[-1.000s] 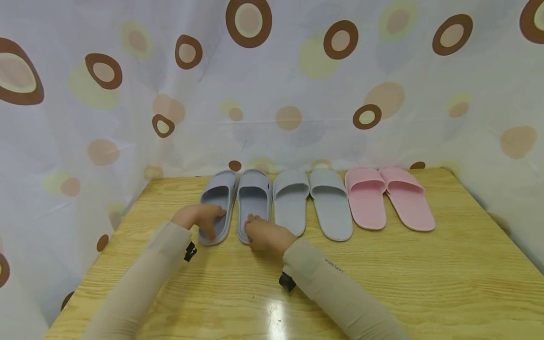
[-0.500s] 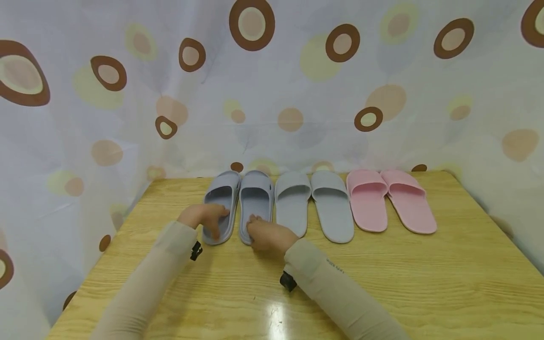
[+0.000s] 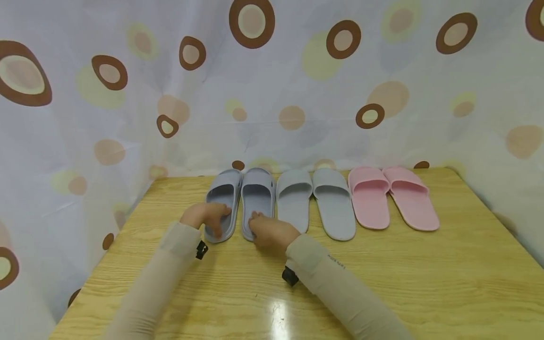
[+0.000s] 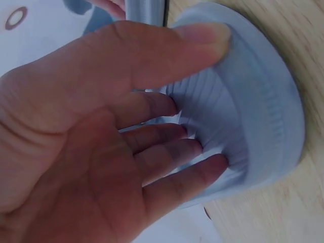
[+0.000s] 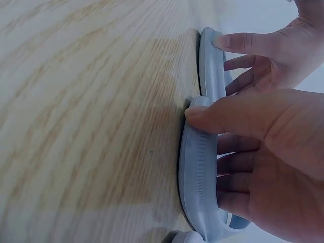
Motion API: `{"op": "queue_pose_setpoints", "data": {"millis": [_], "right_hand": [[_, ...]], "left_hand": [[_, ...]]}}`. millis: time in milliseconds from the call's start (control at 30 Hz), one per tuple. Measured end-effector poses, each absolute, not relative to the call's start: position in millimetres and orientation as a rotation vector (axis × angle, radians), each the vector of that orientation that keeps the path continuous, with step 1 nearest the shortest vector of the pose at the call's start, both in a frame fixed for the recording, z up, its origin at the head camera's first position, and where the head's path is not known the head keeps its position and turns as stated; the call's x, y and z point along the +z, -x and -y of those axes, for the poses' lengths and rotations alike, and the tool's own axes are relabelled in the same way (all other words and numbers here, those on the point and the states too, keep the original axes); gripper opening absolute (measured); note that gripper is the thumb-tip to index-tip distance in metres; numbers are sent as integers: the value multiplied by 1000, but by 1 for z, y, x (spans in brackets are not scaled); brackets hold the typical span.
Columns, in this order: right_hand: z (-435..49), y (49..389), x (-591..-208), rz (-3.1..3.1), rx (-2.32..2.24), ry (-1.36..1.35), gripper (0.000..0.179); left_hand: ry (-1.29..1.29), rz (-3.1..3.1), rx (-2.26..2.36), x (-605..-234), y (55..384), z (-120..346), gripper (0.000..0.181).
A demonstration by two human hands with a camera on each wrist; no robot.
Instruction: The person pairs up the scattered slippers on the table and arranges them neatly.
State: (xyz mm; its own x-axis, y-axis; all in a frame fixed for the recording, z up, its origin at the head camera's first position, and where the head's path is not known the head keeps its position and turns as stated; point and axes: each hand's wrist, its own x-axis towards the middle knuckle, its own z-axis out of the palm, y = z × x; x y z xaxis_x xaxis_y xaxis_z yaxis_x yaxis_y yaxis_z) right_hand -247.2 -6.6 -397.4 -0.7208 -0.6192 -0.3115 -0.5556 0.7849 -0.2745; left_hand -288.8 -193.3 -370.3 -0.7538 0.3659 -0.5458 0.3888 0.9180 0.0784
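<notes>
At the left end of a slipper row lie two purple-grey slippers, toes toward the curtain. My left hand (image 3: 208, 217) holds the heel end of the leftmost slipper (image 3: 225, 179). Its thumb (image 4: 205, 38) lies on the heel rim and its fingers reach inside onto the ribbed footbed. My right hand (image 3: 272, 233) has the heel of the other purple-grey slipper (image 3: 258, 178) between thumb and fingers. In the right wrist view that thumb (image 5: 207, 117) presses on the rim, with the fingers inside. Both slippers lie flat, side by side; my hands hide parts of their heels.
Right of them stand two light grey slippers (image 3: 333, 215), then two pink slippers (image 3: 371, 210). All lie along the back of the wooden table (image 3: 382, 283). A spotted curtain (image 3: 293, 85) hangs behind it and at both sides.
Both hands stay at the same slippers, which keep their places in the row. The whole head view has shifted slightly.
</notes>
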Motion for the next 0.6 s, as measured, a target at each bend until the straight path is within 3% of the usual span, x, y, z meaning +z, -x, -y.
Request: {"op": "queue_pose_setpoints", "data": {"millis": [467, 600], "right_hand": [[-12, 248, -418, -2654, -395, 1075, 52], [-20, 251, -419, -2666, -468, 1125, 50]], "left_hand": [[-402, -2513, 57, -380, 284, 193, 84], [-419, -2556, 96, -380, 279, 192, 77]]}}
